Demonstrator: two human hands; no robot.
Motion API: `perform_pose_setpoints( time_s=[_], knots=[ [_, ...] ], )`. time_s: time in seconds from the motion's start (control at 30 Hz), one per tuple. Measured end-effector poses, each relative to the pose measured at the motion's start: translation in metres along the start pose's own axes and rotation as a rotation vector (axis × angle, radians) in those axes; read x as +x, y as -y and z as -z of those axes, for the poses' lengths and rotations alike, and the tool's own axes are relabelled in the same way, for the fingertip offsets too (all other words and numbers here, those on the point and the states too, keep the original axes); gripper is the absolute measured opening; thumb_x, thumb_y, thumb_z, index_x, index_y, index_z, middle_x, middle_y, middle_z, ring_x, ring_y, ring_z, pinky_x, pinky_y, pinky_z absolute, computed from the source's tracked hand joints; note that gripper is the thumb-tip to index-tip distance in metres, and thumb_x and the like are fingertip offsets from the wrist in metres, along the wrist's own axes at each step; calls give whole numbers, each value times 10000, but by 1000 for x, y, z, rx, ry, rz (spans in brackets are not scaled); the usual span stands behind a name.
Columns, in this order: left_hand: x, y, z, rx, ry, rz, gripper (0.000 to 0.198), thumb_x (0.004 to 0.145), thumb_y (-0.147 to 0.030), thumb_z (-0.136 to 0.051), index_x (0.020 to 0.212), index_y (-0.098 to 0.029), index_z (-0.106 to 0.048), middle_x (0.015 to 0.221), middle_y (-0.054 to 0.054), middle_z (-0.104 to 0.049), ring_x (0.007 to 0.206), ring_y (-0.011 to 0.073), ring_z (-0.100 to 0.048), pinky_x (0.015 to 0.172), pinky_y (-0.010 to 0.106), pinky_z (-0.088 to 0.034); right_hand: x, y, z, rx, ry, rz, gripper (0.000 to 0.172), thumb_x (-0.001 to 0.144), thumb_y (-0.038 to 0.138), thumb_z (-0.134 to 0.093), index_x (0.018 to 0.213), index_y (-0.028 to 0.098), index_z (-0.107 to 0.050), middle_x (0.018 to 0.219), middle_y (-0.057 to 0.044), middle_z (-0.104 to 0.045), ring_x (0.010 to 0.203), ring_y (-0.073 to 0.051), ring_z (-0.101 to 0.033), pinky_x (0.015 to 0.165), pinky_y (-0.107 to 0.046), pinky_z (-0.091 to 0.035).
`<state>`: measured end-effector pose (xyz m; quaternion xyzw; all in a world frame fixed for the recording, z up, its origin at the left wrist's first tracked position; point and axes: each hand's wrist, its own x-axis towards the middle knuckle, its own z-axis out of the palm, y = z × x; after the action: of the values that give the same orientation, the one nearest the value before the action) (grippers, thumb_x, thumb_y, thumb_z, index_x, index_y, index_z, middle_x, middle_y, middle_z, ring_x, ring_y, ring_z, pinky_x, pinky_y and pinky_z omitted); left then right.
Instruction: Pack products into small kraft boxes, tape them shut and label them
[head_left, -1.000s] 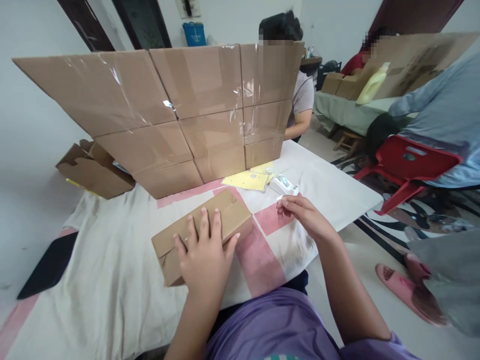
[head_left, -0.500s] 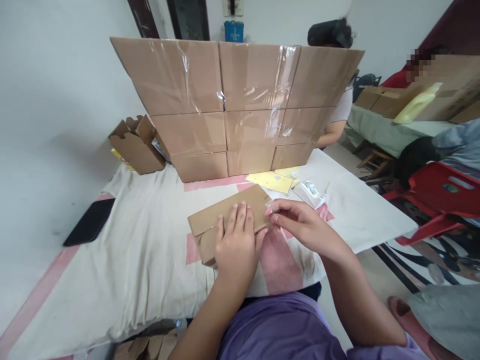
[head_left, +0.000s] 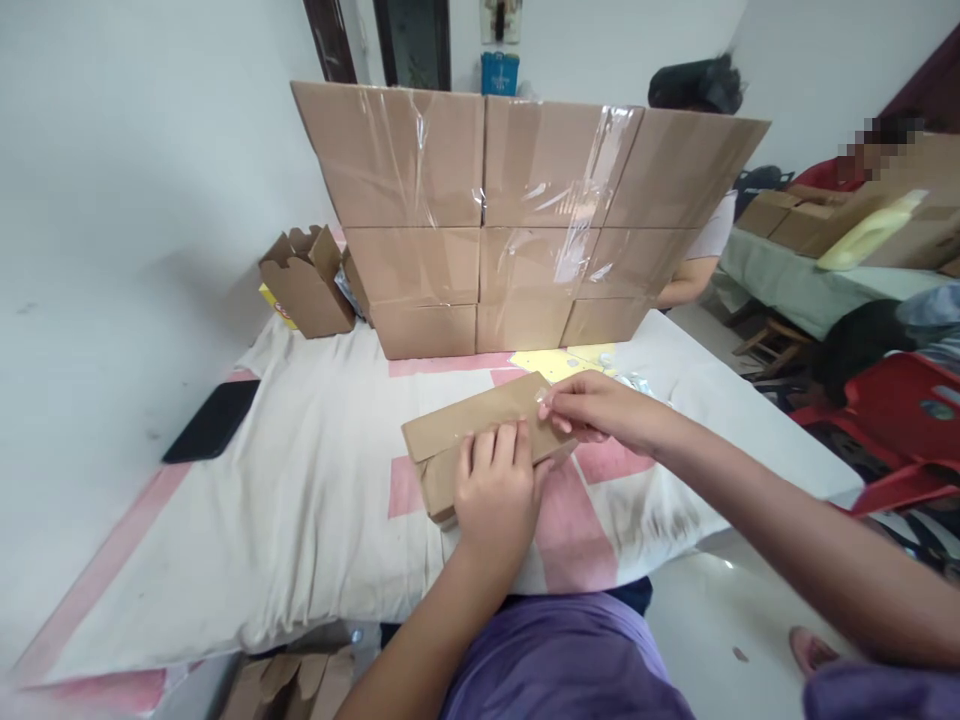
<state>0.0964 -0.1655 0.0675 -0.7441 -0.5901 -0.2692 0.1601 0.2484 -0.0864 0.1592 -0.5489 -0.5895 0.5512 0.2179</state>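
Observation:
A small brown cardboard box [head_left: 480,412] lies at a slant on the cloth in front of me. My left hand [head_left: 499,485] grips its near side, with fingers bent over the top and the thumb along the near right edge. At the box's right end, my right hand [head_left: 581,408] pinches a small piece of clear tape [head_left: 541,395] against the top, near the flap seam. Behind my right hand, a tape dispenser [head_left: 636,383] is mostly hidden. Yellow sheets [head_left: 551,362] lie just beyond the box.
A wall of stacked cardboard boxes [head_left: 427,265] wrapped in clear film stands across the table's back. At left are an open carton [head_left: 319,290] and a black phone [head_left: 212,420]. Folded cartons [head_left: 300,690] sit below the table edge. A red chair [head_left: 900,420] stands right; other people sit beyond.
My right hand has brought the tape onto the box's right end, its forearm swinging outward to the right. My left hand still holds the box, fingers more bent. The view has shifted left.

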Motion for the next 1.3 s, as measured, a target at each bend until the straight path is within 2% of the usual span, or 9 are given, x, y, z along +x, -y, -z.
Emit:
perform_pose_setpoints(
  time_s=[0.1, 0.2, 0.37, 0.57, 0.9, 1.03, 1.13, 1.23, 1.3],
  knots=[
    [0, -7, -1, -3, 28, 46, 425, 995, -440, -586, 1320, -180, -671, 1205, 90, -746, 1068, 259, -659, 1005, 436, -495, 10, 13, 1, -33, 14, -154, 146, 783, 227, -672, 651, 167, -650, 478, 15, -520, 335, -51, -302, 367, -250, -111],
    [-1, -15, 0, -37, 72, 97, 450, 994, -391, -582, 1366, -144, -640, 1266, 124, -727, 1118, 276, -665, 1015, 455, -511, 17, 22, -2, -47, 10, -268, 178, 807, 207, -678, 643, 160, -629, 459, 21, -492, 318, -42, -285, 352, -231, -107],
    [-12, -29, 4, -75, 61, 88, 597, 1011, -392, -477, 1468, -10, -520, 1512, 221, -552, 1387, 349, -539, 1149, 532, -449, 23, 26, -15, -66, 33, -341, 182, 824, 128, -607, 647, 147, -644, 461, 19, -475, 318, -36, -280, 341, -208, -148],
    [-18, -33, 3, -118, 97, 90, 657, 992, -406, -496, 1492, 20, -482, 1544, 266, -491, 1421, 410, -502, 1165, 611, -433, 29, 27, -27, -115, 23, -408, 257, 819, 122, -624, 570, 169, -580, 429, 20, -450, 325, -33, -250, 338, -202, -133],
    [-17, -31, 5, -137, 89, 104, 645, 978, -408, -520, 1479, -2, -506, 1534, 237, -519, 1431, 379, -500, 1173, 563, -449, 32, 47, -37, -323, 25, -517, 286, 902, 122, -551, 619, 161, -524, 422, 45, -414, 338, -29, -234, 353, -191, -150],
    [-17, -31, 3, -130, 88, 118, 628, 968, -406, -540, 1466, -23, -527, 1530, 217, -532, 1433, 359, -502, 1183, 534, -443, 34, 52, -39, -454, 35, -575, 285, 980, 247, -596, 716, 150, -553, 514, 64, -455, 375, -33, -273, 360, -181, -174],
    [-18, -31, 1, -128, 70, 124, 629, 959, -409, -557, 1462, -31, -534, 1532, 214, -532, 1432, 361, -503, 1184, 537, -442, 35, 53, -41, -529, 48, -598, 274, 1018, 388, -614, 909, 137, -623, 700, 48, -558, 473, -46, -418, 417, -167, -343],
    [-19, -30, 1, -126, 63, 113, 641, 959, -422, -559, 1471, -37, -527, 1532, 214, -531, 1418, 366, -517, 1176, 543, -448, 33, 56, -43, -577, 49, -609, 270, 1017, 393, -623, 1106, 140, -650, 958, -29, -667, 723, -118, -632, 625, -259, -560],
    [-19, -29, 2, -125, 74, 99, 650, 964, -426, -554, 1478, -29, -516, 1535, 219, -525, 1411, 372, -524, 1170, 546, -454, 31, 60, -44, -596, 55, -620, 294, 1011, 384, -633, 1185, 148, -646, 1099, -67, -680, 879, -169, -678, 750, -336, -601]
  ],
)
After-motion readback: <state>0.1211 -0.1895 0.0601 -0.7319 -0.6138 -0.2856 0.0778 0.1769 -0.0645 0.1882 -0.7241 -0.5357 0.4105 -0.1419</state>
